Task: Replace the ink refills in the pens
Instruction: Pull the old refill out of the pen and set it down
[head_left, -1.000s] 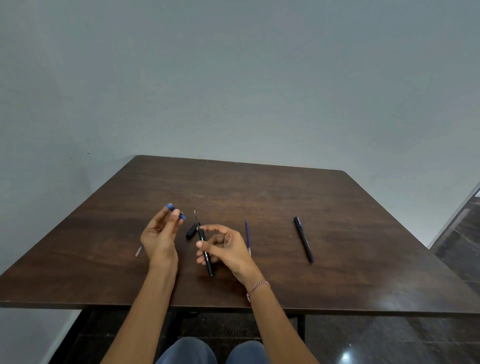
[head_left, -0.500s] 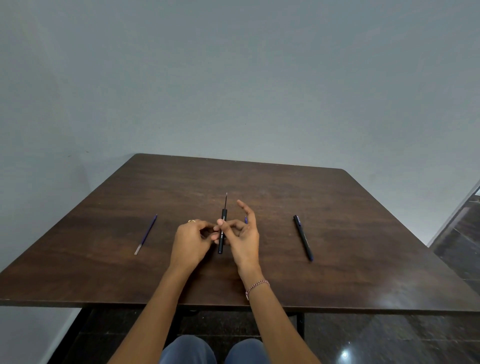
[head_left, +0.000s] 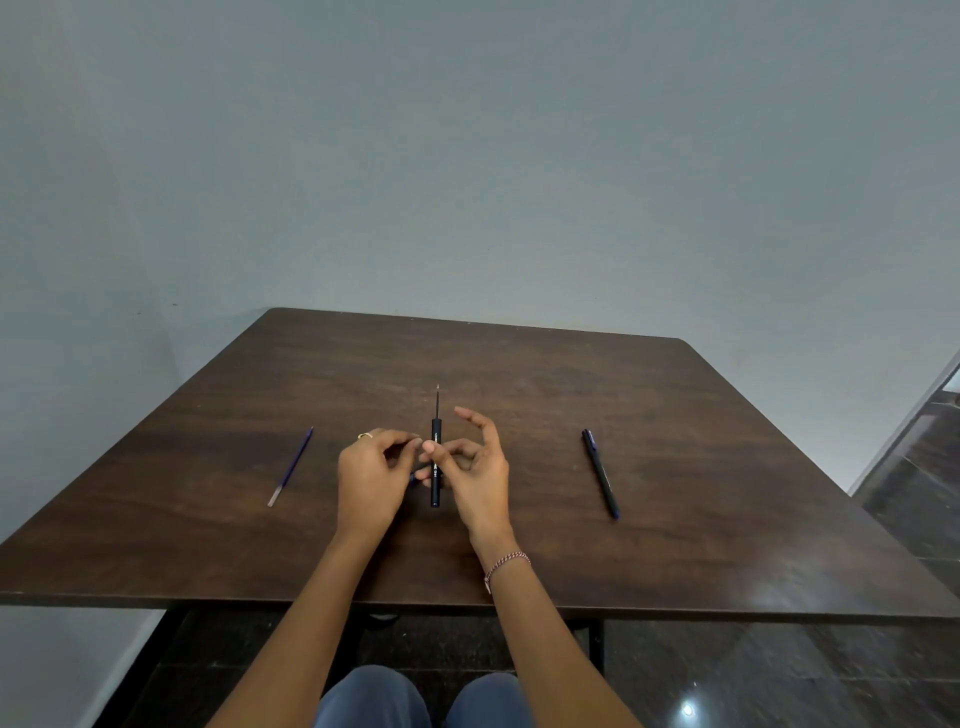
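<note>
Left hand (head_left: 369, 478) has closed in, curled, grip unclear, beside slim black barrel (head_left: 435, 493) right hand (head_left: 480, 467) pinches.

Right hand (head_left: 480, 467) pinches black pen (head_left: 435, 491); left hand (head_left: 366, 478) curled beside; second pen (head_left: 601, 473) on table (head_left: 571, 384)

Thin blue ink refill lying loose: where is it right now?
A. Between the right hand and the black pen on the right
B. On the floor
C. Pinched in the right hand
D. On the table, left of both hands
D: the thin blue ink refill lies flat on the dark wooden table, apart from and left of the left hand, while the right hand pinches the black pen barrel.
</note>
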